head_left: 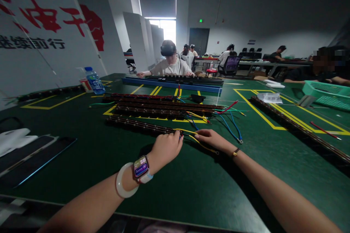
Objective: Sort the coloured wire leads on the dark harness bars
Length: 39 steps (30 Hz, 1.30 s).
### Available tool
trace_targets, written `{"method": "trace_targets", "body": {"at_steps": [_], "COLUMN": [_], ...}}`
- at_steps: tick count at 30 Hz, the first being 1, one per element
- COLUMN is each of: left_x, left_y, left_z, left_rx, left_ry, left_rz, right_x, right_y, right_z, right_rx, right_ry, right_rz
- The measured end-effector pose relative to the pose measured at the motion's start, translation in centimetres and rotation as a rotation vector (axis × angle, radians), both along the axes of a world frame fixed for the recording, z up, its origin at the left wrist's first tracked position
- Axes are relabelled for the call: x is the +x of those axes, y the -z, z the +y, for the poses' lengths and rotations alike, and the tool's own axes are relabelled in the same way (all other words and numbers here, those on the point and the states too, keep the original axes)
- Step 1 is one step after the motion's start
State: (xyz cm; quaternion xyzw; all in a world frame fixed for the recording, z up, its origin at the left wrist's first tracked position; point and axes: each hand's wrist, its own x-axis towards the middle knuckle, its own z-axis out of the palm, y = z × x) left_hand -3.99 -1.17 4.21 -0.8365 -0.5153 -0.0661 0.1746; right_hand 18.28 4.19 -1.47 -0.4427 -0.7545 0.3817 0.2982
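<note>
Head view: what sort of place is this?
Probably an assembly workshop or a training room for one: a green worktable with yellow outlines, long dark strips with coloured wires at their ends, and other people seated at tables.

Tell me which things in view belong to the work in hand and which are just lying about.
Work in hand, apparently:
long, slim, dark bar at the left hand
thin yellow wires at the right hand

Probably just lying about:
blue-capped plastic bottle
mint-green plastic basket
</note>
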Motion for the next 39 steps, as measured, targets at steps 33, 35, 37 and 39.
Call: {"method": "trace_targets", "body": {"at_steps": [33,35,37,39], "left_x": [1.7,1.6,1.6,1.6], "left_y": [2.8,2.9,2.9,2.9], "left_z": [-0.2,-0.2,-0.2,0.0], "left_rx": [-1.552,-1.499,-1.487,-1.491], "left_ry": [0.021,0.032,0.03,0.045], "left_rz": [-1.622,-1.619,-1.618,-1.641], "right_x": [-2.7,-2.7,-2.8,-3.0], "right_y": [0.3,0.4,0.3,0.2], "right_z": [-2.6,-2.5,-2.6,-2.8], "right_rx": [0.354,0.333,0.347,0.384], "right_ry": [0.057,0.038,0.058,0.089], "right_rz": [-0.255,-0.293,-0.302,-0.283]}}
